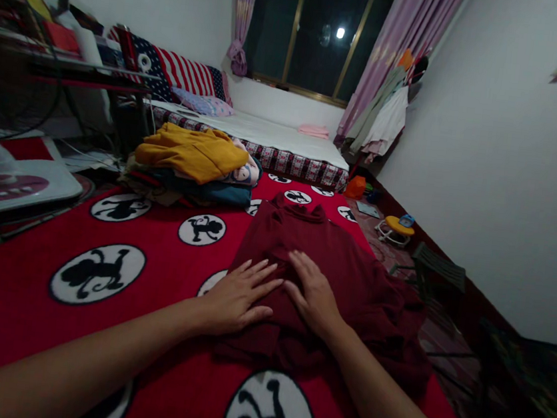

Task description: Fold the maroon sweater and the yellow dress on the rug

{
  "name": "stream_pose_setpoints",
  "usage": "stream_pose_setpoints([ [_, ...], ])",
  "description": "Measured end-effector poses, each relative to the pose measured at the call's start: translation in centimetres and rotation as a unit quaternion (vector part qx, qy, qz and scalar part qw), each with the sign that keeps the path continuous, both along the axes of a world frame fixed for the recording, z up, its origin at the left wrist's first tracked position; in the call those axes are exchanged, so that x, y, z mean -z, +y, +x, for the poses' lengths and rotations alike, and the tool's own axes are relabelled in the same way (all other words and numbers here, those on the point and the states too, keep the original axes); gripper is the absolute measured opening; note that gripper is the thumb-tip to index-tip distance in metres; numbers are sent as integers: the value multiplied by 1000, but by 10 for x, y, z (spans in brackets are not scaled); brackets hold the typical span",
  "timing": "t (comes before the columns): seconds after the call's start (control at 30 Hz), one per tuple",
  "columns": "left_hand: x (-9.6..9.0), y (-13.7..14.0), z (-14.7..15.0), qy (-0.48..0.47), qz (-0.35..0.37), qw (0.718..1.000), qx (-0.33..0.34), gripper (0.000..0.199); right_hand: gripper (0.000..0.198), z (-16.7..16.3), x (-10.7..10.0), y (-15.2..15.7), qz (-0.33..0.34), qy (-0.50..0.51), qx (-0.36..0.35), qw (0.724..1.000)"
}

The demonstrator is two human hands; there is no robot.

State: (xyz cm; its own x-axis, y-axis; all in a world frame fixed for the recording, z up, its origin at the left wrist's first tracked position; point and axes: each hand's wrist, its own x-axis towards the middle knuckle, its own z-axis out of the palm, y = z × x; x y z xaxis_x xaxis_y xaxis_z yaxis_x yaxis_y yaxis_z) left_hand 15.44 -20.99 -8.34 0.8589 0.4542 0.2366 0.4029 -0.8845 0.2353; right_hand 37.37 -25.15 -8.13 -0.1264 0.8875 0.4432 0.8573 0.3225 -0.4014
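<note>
A dark red high-necked top lies spread on a red blanket patterned with white ovals and black monkey figures. Its collar points away from me, and the right side is rumpled. My left hand rests flat on the garment's left part, fingers stretched out. Beside it my right hand also lies on the cloth with fingers extended, close to the left fingertips. Neither hand grips anything. Beyond my left hand sits a pile of clothes with a mustard-yellow garment on top.
A bed stands under the window. At the left are a cluttered desk and a fan. Along the right wall are a small yellow-seated stool, a dark folding stool and hanging clothes.
</note>
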Motion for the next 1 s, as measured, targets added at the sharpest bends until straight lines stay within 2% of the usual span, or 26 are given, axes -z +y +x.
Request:
stream_pose_setpoints([
  [0.1,3,-3,-2,42,-2,999,-21,59,52,-1,1,-3,-104,-87,-43,990],
  [0.17,-8,0,0,63,-20,998,-11,60,47,1,-3,-11,-110,-61,-45,991],
  [0.27,-35,4,9,92,-62,994,-21,50,32,10,-16,-39,-36,10,-23,999],
  [0.37,-49,8,28,41,-68,992,-100,37,33,36,-27,-75,88,6,84,993],
  [0.43,-42,12,42,-30,-33,992,-115,41,41,65,-26,-95,140,-39,192,971],
  [0.47,-34,13,48,-50,-14,993,-105,47,48,81,-23,-102,142,-66,250,955],
  [0.53,-14,17,59,-43,11,996,-79,57,65,112,-13,-114,95,-107,356,923],
  [0.6,4,20,64,-19,21,997,-71,58,72,137,-2,-122,20,-128,416,900],
  [0.7,17,23,65,-23,32,996,-76,56,57,153,10,-124,-36,-134,413,900],
  [0.8,16,23,63,-31,39,996,-78,54,46,152,16,-120,-22,-100,368,924],
  [0.87,14,22,61,-33,40,995,-80,53,42,152,19,-117,-4,-40,346,937],
  [0.93,14,21,61,-38,37,995,-79,52,41,159,23,-116,12,48,366,929],
  [1.0,15,22,61,-45,34,996,-76,51,43,171,26,-117,27,146,410,900],
])
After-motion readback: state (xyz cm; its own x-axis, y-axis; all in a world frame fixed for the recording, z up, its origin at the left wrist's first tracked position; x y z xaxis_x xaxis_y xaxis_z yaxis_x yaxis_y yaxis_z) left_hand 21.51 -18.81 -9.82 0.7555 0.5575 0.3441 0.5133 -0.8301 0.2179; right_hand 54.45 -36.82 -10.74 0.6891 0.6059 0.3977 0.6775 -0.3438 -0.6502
